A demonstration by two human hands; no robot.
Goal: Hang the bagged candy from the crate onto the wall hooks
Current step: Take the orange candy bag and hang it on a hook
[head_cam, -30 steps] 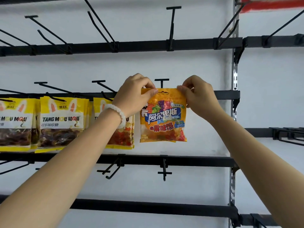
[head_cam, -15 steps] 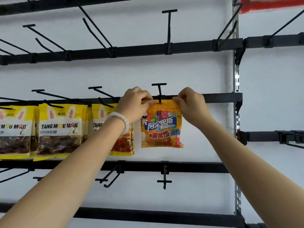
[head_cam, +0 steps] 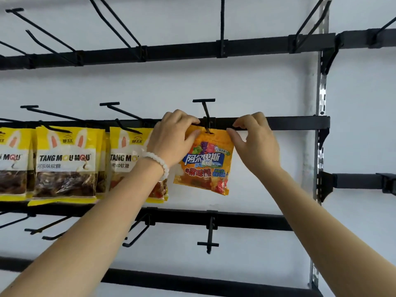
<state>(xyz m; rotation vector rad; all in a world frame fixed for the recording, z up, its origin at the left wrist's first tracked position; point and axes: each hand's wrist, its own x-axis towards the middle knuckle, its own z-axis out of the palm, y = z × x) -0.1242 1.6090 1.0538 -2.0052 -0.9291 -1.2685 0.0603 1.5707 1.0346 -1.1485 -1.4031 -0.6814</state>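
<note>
Hands are meeting at the top of an orange candy bag (head_cam: 204, 162) in the head view, the only view given. The left hand (head_cam: 171, 136) is pinching the bag's upper left corner, fingers curled over the edge and thumb pressing on the front. The right hand (head_cam: 256, 139) is pinching the upper right corner between thumb and forefinger, the other fingers curling loosely above. The bag is hanging against the white wall just below the middle black rail (head_cam: 300, 123), its top hole sitting on the wall hook (head_cam: 206, 116) that is sticking out from that rail; the hook's T-shaped tip is showing above the bag. The bag is tilting slightly, its lower right corner dipping lowest. A white bead bracelet (head_cam: 157, 160) is circling the left wrist.

Along the same rail toward its left end, yellow candy bags (head_cam: 64, 163) with rabbit ears printed on top are hanging in stacked rows from neighbouring hooks; the nearest stack is partly hiding behind the left forearm. The upper rail (head_cam: 192, 50) is carrying bare hooks that are angling outward, and the lower rail (head_cam: 246, 221) is holding several more bare hooks. A metal slotted upright (head_cam: 321, 99) is running down the right end of the rails.
</note>
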